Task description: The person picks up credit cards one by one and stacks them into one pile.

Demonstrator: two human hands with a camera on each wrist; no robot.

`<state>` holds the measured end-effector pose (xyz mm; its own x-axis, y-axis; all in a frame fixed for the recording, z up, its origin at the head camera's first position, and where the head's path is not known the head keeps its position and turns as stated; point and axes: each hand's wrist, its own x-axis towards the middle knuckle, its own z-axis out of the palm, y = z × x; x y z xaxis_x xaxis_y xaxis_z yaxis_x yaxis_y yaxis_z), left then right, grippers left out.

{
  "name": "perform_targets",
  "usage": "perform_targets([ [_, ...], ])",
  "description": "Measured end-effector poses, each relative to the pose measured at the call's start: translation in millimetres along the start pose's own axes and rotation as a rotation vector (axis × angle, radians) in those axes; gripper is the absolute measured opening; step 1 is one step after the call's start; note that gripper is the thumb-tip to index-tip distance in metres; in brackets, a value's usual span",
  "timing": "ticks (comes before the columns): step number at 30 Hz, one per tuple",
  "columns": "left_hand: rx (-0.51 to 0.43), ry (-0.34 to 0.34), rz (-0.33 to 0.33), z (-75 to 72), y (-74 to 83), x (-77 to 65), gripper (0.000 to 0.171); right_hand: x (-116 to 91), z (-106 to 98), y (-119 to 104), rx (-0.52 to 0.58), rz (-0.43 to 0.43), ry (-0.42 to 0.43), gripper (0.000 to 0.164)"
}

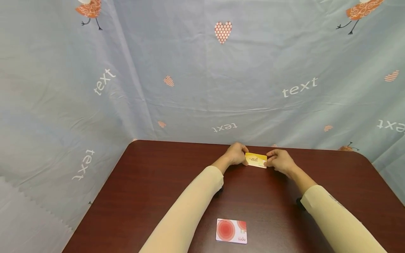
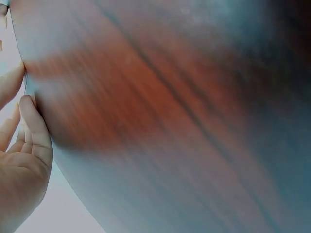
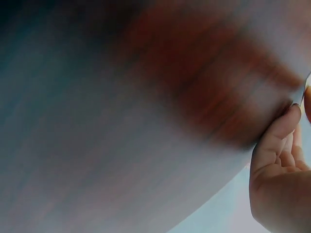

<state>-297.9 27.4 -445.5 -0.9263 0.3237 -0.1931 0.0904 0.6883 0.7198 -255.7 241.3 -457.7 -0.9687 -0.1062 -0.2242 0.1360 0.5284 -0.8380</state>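
Observation:
A yellow card (image 1: 255, 159) with a paler lower part is at the far side of the dark red-brown table (image 1: 177, 175). My left hand (image 1: 236, 154) pinches its left end, thumb at the near corner and fingers toward the far one. At the opposite end, my right hand (image 1: 280, 161) grips the card's right edge between thumb and fingers. In the left wrist view the left hand (image 2: 26, 165) is at the left border. The right wrist view has the right hand (image 3: 279, 170) at the right border, thumb low over the tabletop; the card is barely visible there.
A white card (image 1: 231, 231) with red circles lies flat on the near part of the table, between the two forearms. Behind the table's far edge hangs a grey-blue patterned cloth (image 1: 190, 70), which also covers the left side.

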Motion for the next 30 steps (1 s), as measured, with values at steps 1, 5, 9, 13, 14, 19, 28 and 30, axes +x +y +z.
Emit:
perform_targets([
  [1, -0.005, 0.003, 0.002, -0.1, 0.1, -0.7, 0.052, -1, 0, 0, 0.008, 0.005, 0.0, 0.049],
  [5, -0.054, 0.025, 0.007, -0.4, -1.2, -2.8, 0.048, -3, 0, 0, 0.053, 0.028, 0.005, 0.047],
  [9, -0.185, 0.028, -0.002, -1.8, -4.4, -4.9, 0.045, -3, 0, -3, 0.123, 0.056, 0.001, 0.047],
  [13, -0.323, 0.004, -0.023, -3.2, -7.5, -7.6, 0.045, -4, -1, -3, 0.172, 0.065, -0.019, 0.049],
  [14, -0.346, -0.001, -0.027, -3.7, -8.1, -8.5, 0.045, -4, 0, -3, 0.178, 0.063, -0.022, 0.048],
  [19, -0.401, -0.016, -0.035, -4.5, -10.3, -11.8, 0.042, -6, -1, -2, 0.175, 0.033, -0.04, 0.046],
  [28, -0.445, -0.055, -0.018, -4.8, -12.7, -18.8, 0.042, -11, 0, -2, 0.177, 0.025, -0.05, 0.044],
  [30, -0.479, -0.065, -0.017, -4.9, -12.8, -21.0, 0.043, -12, 1, -3, 0.175, 0.024, -0.048, 0.044],
])
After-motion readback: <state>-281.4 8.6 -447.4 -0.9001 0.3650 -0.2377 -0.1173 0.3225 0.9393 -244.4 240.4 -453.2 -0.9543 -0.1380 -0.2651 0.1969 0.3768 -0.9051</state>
